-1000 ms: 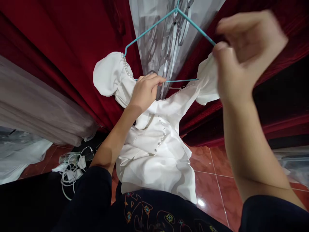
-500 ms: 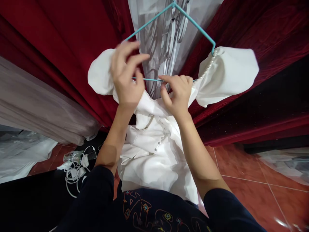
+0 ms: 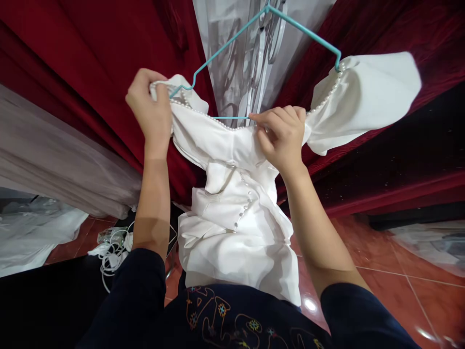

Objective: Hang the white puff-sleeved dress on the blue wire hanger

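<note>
A white dress [image 3: 240, 208] with a pearl-beaded neckline and small buttons down its front hangs before me on a light-blue hanger [image 3: 232, 39]. My left hand [image 3: 150, 104] is closed on the dress's left-side sleeve and strap, beside that end of the hanger. The fingers of my right hand [image 3: 281, 133] are closed at the neckline, around the hanger's lower bar and the fabric there. On the right, the puffed sleeve [image 3: 374, 97] hangs from the hanger's hooked end. The lower dress rests against my body.
Red curtains [image 3: 90, 58] flank a metal rack with several pale hangers [image 3: 257, 63]. White cables [image 3: 112, 257] lie on a black surface [image 3: 47, 300] at lower left. Pale sheer fabric [image 3: 54, 150] hangs at left, above a red tiled floor [image 3: 381, 286].
My left hand has moved left and taken hold of the sleeve and strap, drawing the neckline out. My right hand and the right-hand sleeve have shifted right.
</note>
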`<state>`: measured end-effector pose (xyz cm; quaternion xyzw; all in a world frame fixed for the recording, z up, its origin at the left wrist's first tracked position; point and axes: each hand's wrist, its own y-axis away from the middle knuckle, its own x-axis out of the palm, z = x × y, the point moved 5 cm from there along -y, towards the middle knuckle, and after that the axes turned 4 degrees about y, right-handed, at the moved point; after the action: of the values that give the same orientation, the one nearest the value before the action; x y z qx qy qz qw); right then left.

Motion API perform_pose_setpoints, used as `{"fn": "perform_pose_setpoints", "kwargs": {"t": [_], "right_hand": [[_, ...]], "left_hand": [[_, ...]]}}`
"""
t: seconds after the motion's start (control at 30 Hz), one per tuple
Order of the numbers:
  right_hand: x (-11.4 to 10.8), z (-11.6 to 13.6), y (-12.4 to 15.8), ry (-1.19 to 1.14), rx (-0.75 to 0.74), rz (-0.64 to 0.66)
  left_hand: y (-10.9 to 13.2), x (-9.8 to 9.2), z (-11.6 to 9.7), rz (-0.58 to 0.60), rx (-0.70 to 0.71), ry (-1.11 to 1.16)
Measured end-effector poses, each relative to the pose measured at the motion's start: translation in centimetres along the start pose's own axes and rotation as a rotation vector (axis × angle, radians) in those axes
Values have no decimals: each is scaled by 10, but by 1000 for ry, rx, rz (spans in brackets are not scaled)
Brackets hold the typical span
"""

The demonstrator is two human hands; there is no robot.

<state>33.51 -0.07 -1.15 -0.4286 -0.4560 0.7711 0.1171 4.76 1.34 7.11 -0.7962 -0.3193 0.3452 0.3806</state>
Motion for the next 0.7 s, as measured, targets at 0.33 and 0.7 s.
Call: {"fn": "perform_pose_setpoints", "kwargs": {"t": [0.33, 0.7], "right_hand": [[2, 7, -3, -73, -18, -21], [-4, 11, 1, -85, -79, -4]], "left_hand": [[58, -7, 8, 702, -121, 55], [63, 40, -67, 719, 302, 112]]}}
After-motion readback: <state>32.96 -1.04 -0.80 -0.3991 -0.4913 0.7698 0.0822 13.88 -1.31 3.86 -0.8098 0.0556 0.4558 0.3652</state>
